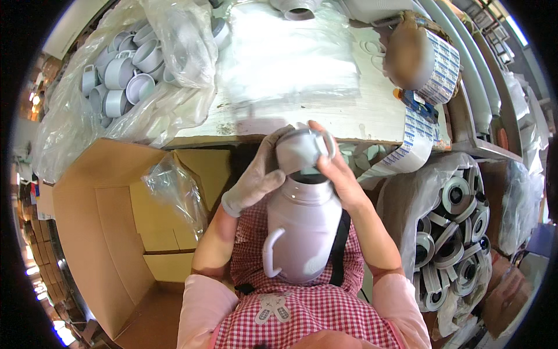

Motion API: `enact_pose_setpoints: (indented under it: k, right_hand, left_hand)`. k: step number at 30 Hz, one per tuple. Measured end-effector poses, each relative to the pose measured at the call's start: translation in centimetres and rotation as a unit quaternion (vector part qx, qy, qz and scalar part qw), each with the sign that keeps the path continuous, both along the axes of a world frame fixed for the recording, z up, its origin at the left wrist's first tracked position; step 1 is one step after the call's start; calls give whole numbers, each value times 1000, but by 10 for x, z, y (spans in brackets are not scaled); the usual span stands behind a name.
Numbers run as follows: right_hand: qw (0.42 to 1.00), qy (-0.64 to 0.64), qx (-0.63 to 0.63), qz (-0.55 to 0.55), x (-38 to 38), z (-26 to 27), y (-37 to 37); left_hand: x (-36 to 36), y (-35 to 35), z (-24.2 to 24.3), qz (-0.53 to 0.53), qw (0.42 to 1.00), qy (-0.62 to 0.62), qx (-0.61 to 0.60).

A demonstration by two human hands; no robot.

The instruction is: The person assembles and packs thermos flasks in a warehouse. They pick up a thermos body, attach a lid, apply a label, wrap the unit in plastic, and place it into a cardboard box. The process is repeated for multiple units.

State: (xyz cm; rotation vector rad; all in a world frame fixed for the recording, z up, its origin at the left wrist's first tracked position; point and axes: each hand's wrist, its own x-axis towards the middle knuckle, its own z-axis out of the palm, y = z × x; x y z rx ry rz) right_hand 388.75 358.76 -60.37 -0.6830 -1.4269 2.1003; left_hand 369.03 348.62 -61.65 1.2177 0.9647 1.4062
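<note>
Both my hands grip a pale grey plastic cup lid [297,152] with a looped handle, held tilted above the mouth of a thermos jug. My left hand [258,174], in a light work glove, wraps the cup's left side. My bare right hand [341,172] has thumb and fingers on the handle side. The pale lilac-grey thermos jug [303,231] rests in my lap against a red checked apron. Its side handle [271,253] points left, and its dark opening shows just under the cup. Whether the cup touches the jug's neck I cannot tell.
A clear plastic bag of grey cups [120,72] lies on the white worktable [379,120], beside stacked plastic bags [292,56]. A label roll [442,65] stands at right. An open cardboard box [109,209] is left; a bag of handled lids [451,248] is right.
</note>
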Motion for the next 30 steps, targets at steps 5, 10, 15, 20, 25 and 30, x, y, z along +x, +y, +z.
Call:
enact_pose_setpoints:
  k: [5,10,15,20,25,30]
  right_hand:
    - [992,42,-92,81,-5,-2,-6]
    - [981,160,34,106,14,-12,-16]
    - [977,121,-103,140,20,1,-2]
    - [991,-6,41,124,8,20,-3]
    - [982,-90,161,-38,14,26,-43]
    - [981,-85,171,-31,13,14,-35]
  left_hand:
    - [12,-11,0,113,987,117,8]
    - [21,-21,6,104,994,-19,-10]
    - [39,-46,7,62,990,-106,-67]
    - [45,-48,12,97,969,-176,-141]
    - [56,-49,27,100,958,-218,-160]
    - [50,-44,14,159,987,27,-20]
